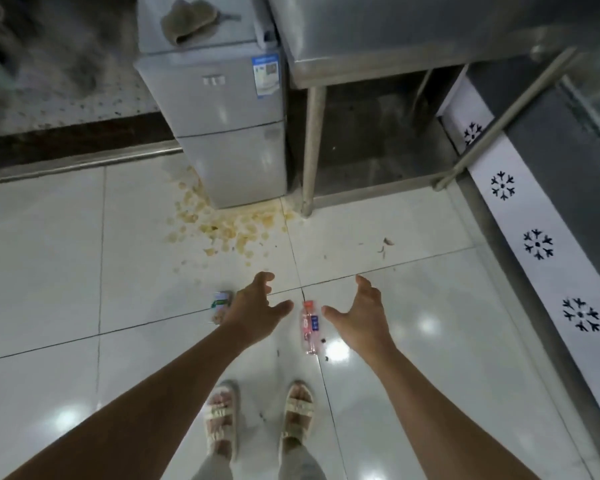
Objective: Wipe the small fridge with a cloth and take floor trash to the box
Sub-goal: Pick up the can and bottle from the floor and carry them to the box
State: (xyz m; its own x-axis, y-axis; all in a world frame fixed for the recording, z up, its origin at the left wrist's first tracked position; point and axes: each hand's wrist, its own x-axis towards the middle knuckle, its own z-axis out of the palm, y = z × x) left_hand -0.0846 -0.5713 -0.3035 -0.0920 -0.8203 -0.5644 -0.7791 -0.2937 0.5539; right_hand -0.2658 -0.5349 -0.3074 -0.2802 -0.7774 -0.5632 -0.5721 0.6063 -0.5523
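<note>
The small grey fridge (pixel 222 109) stands against the back wall, with a crumpled grey-green cloth (pixel 187 20) lying on its top. On the white tiled floor lies a pink plastic bottle (pixel 310 327), between my two hands. A small green and white packet (pixel 220 304) lies partly hidden under my left hand (pixel 253 315). My left hand is open, fingers spread, above the packet. My right hand (pixel 362 318) is open too, just right of the bottle and not touching it. Yellowish crumbs (pixel 222 226) are scattered on the floor at the fridge's foot.
A steel table (pixel 378 46) stands right of the fridge, its leg (pixel 312 147) near the crumbs. A freezer cabinet with snowflake marks (pixel 534 244) runs along the right. Small scraps (pixel 387 244) lie on the floor. My sandalled feet (pixel 260 424) are below the hands.
</note>
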